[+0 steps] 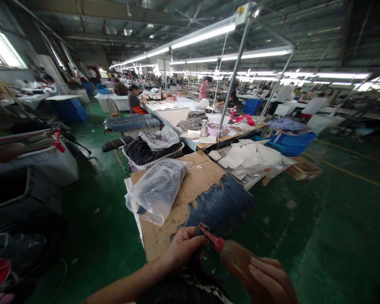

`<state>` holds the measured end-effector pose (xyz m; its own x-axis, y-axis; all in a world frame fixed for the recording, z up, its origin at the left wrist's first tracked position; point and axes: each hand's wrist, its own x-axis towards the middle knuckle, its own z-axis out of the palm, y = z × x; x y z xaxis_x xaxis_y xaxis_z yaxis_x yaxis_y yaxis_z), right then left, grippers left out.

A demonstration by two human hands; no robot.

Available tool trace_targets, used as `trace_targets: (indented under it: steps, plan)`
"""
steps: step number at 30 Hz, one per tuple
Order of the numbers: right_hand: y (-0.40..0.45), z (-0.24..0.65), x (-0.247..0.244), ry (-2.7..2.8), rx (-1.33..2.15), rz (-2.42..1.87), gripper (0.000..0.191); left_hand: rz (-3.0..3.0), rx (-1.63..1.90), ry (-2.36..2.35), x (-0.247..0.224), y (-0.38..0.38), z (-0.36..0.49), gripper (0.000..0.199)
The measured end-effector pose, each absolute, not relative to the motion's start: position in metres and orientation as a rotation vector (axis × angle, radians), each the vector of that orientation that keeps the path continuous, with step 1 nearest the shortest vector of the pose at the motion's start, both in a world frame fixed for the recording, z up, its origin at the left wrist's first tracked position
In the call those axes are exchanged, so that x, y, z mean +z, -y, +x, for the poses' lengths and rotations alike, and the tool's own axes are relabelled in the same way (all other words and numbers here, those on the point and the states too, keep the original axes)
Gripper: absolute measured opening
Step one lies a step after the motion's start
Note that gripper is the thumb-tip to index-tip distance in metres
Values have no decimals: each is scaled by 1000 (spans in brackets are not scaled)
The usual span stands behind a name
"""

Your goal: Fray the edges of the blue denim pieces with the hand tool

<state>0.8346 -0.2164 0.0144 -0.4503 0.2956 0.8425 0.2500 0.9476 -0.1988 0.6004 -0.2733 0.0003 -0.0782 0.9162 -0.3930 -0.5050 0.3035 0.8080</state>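
My right hand point(269, 276) is wrapped round a brownish squeeze bottle point(236, 255) with a red nozzle. The nozzle points up and left, its tip close to the fingers of my left hand point(185, 247). Thumb and forefinger of that left hand pinch the edge of a dark blue fabric piece point(196, 255), partly hidden by the hand. Just beyond, a row of overlapping blue fabric pieces point(221, 202) lies across the right side of a brown cardboard-topped table point(199, 164).
A clear plastic bag point(161, 188) lies on the table's left part. Behind it stands a white basket point(155, 160) with black cloth. White sheets point(250, 156) are heaped at the far right, near a cardboard box point(304, 168). A metal post point(236, 71) rises from the long worktable.
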Motion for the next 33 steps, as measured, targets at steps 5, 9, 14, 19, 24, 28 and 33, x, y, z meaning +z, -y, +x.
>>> trace_targets:
  steps: [5, 9, 14, 19, 24, 28, 33]
  plan:
    - [220, 829, 11, 1984, 40, -466, 17, 447, 1246, -1123, -3, 274, 599, 39]
    - [221, 830, 10, 2019, 88, -377, 15, 489, 1231, -1100, -6, 276, 598, 40]
    - [219, 824, 9, 2037, 75, -446, 11, 517, 1212, -1040, -5, 279, 599, 45]
    - [223, 832, 5, 1970, 89, -545, 18, 496, 1197, -1030, 1, 280, 597, 44]
    - [227, 841, 2, 1989, 196, -513, 25, 544, 1199, -1055, -10, 279, 595, 49]
    - [225, 843, -2, 2090, 201, -445, 29, 685, 1219, -1094, -25, 280, 596, 56]
    - [226, 850, -10, 1954, 233, -747, 28, 972, 1237, -1216, -29, 286, 589, 48]
